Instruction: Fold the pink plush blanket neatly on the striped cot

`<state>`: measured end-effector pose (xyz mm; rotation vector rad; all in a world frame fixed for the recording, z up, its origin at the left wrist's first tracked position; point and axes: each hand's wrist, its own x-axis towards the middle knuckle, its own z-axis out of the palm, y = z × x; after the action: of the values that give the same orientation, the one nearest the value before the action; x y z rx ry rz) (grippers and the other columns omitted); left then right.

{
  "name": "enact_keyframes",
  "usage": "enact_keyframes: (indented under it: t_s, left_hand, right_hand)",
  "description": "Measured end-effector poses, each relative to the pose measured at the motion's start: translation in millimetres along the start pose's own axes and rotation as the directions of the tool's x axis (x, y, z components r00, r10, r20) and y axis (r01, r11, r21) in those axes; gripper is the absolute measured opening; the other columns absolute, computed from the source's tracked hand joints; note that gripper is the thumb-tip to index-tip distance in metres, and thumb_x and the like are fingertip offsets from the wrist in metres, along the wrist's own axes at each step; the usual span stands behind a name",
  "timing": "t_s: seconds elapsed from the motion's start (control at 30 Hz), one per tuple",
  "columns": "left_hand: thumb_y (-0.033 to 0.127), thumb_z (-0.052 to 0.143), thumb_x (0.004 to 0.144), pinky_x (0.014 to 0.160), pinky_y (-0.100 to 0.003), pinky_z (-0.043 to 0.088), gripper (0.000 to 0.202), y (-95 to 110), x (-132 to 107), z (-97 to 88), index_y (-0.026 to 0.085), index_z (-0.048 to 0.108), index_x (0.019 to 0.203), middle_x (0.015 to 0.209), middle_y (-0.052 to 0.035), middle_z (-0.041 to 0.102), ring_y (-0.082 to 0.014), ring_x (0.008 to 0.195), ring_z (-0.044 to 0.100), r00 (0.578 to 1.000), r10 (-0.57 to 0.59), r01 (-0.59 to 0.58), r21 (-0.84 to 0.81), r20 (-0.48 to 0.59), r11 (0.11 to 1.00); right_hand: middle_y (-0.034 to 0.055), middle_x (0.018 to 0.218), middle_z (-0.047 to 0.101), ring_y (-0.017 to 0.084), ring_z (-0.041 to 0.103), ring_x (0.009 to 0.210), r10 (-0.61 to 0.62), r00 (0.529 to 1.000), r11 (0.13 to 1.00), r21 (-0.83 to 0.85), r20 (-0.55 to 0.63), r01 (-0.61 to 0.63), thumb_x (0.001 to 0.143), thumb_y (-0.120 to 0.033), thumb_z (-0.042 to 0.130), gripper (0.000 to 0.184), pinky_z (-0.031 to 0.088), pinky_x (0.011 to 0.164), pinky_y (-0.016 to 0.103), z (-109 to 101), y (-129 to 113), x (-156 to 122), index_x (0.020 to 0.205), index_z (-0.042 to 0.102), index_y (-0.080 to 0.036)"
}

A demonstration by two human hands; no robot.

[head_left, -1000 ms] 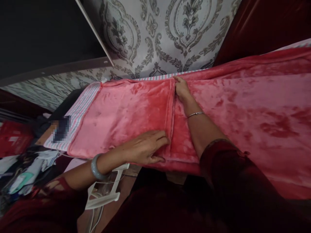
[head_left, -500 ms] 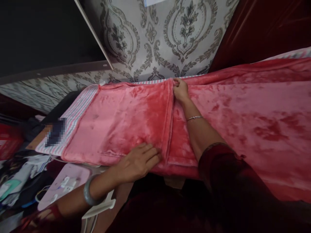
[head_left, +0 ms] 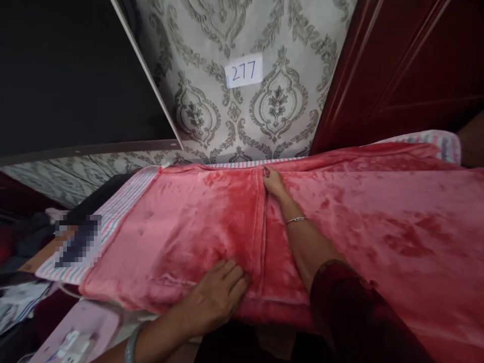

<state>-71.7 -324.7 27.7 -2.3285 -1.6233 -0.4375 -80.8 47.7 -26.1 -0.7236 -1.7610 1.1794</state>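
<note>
Head view shows a red-and-pink plush blanket (head_left: pixel 359 201) spread on a striped sheet (head_left: pixel 124 201), its long axis running left to right, roughly along the patterned wall (head_left: pixel 181 55). Its left part carries a folded layer whose free edge (head_left: pixel 260 242) crosses that axis, pointing from the far side toward the wearer. At the far end of this edge, the right hand (head_left: pixel 274 182), reaching away from the body, has its fingertips pinched on the blanket's corner. Near the close end, the left hand (head_left: pixel 219 295) lies palm down on the fold, fingers bent and aimed rightward and away; whether it grips any cloth, I cannot tell. A bangle (head_left: pixel 130 348) circles the left wrist, a thin bracelet (head_left: pixel 297 220) the right.
</note>
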Motion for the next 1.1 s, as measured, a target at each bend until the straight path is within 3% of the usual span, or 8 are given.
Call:
enact_keyframes:
  t_s: [0.17, 0.33, 0.5, 0.6, 0.73, 0.9, 1.0, 1.1]
  left_hand:
    - [0.010, 0.051, 0.091, 0.080, -0.038, 0.056, 0.029, 7.2, 6.7, 14.4, 0.016, 0.060, 0.117, 0.093, -0.0093, 0.070, -0.0221, 0.086, 0.064, 0.990, -0.032, 0.034, 0.014, -0.138, 0.999]
    - [0.010, 0.052, 0.090, 0.087, -0.039, 0.056, 0.028, 15.8, -0.6, 31.4, 0.015, 0.061, 0.117, 0.100, -0.0090, 0.071, -0.0220, 0.089, 0.064, 0.998, -0.030, 0.030, 0.010, -0.051, 0.999]
    - [0.009, 0.055, 0.088, 0.086, -0.038, 0.054, 0.032, 18.0, -5.5, 41.8, 0.014, 0.059, 0.120, 0.101, -0.0076, 0.069, -0.0210, 0.087, 0.061, 0.998, -0.049, 0.050, 0.008, -0.046, 0.999]
    - [0.014, 0.056, 0.089, 0.089, -0.039, 0.053, 0.031, 21.6, -4.7, 36.3, 0.015, 0.059, 0.120, 0.102, -0.0073, 0.069, -0.0216, 0.088, 0.062, 0.997, -0.061, 0.061, 0.003, -0.041, 0.998]
    - [0.032, 0.058, 0.094, 0.092, -0.036, 0.054, 0.028, 12.3, 8.2, 1.8, 0.020, 0.061, 0.119, 0.106, -0.0068, 0.070, -0.0211, 0.097, 0.065, 0.984, -0.132, 0.157, -0.227, 0.120, 0.961]
    - [0.028, 0.035, 0.103, 0.101, -0.039, 0.053, 0.037, -77.7, 56.0, -24.8, 0.021, 0.065, 0.123, 0.123, -0.0106, 0.071, -0.0215, 0.114, 0.066, 0.942, -0.336, 0.327, -0.268, 0.014, 0.906]
    - [0.036, 0.038, 0.101, 0.116, -0.045, 0.042, 0.049, -160.6, 89.0, -7.9, 0.016, 0.052, 0.144, 0.147, -0.0151, 0.057, -0.0253, 0.137, 0.052, 0.891, -0.455, 0.451, -0.165, 0.018, 0.877]
    - [0.047, 0.043, 0.100, 0.123, -0.056, 0.026, 0.064, -221.3, 104.2, 20.8, 0.013, 0.039, 0.154, 0.162, -0.0192, 0.036, -0.0322, 0.153, 0.029, 0.752, -0.646, 0.639, 0.096, 0.134, 0.763]
  right_hand:
    - [0.0051, 0.125, 0.072, 0.019, 0.065, 0.118, -0.086, 0.993, 0.987, 0.125, -0.086, 0.097, 0.080, -0.019, 0.051, 0.045, 0.046, 0.109, 0.034, 1.4, -10.5, 4.9, 0.119, 0.073, -0.019]
    - [0.0072, 0.108, 0.077, 0.023, 0.070, 0.106, 0.122, 0.986, 0.989, 0.094, -0.111, -0.112, 0.082, -0.026, 0.054, 0.035, 0.051, 0.103, 0.043, -0.7, -2.5, 5.9, 0.107, 0.077, -0.019]
    - [0.0092, 0.113, 0.076, 0.025, 0.069, 0.108, 0.139, 0.986, 0.990, 0.044, -0.094, -0.135, 0.084, -0.030, 0.059, 0.032, 0.051, 0.103, 0.041, 1.6, -6.5, 1.5, 0.107, 0.075, -0.017]
    - [0.0100, 0.125, 0.071, 0.023, 0.066, 0.114, 0.120, 0.989, 0.986, -0.105, -0.084, -0.129, 0.076, -0.018, 0.065, 0.050, 0.049, 0.105, 0.037, 4.1, -14.3, -2.2, 0.126, 0.068, -0.016]
    - [0.0116, 0.124, 0.071, 0.025, 0.066, 0.113, 0.114, 0.992, 0.929, -0.347, -0.056, -0.127, 0.079, -0.014, 0.058, 0.055, 0.049, 0.104, 0.038, 2.8, -19.0, -5.8, 0.134, 0.062, -0.014]
    - [0.0229, 0.142, 0.056, 0.031, 0.051, 0.133, -0.112, 0.993, 0.822, -0.564, -0.036, 0.072, 0.092, -0.027, 0.048, 0.060, 0.041, 0.112, 0.044, 4.3, -36.7, -10.2, 0.148, 0.048, -0.006]
    - [0.0211, 0.159, 0.037, 0.030, 0.031, 0.149, -0.266, 0.948, 0.716, -0.624, 0.171, 0.314, 0.098, -0.037, 0.043, 0.067, 0.029, 0.121, 0.045, 13.8, -54.3, -18.6, 0.157, 0.035, -0.006]
    - [0.0174, 0.166, 0.026, 0.030, 0.018, 0.155, -0.118, 0.924, 0.624, -0.696, 0.365, 0.355, 0.100, -0.053, 0.040, 0.075, 0.019, 0.124, 0.051, 23.6, -60.8, -30.7, 0.161, 0.028, -0.010]
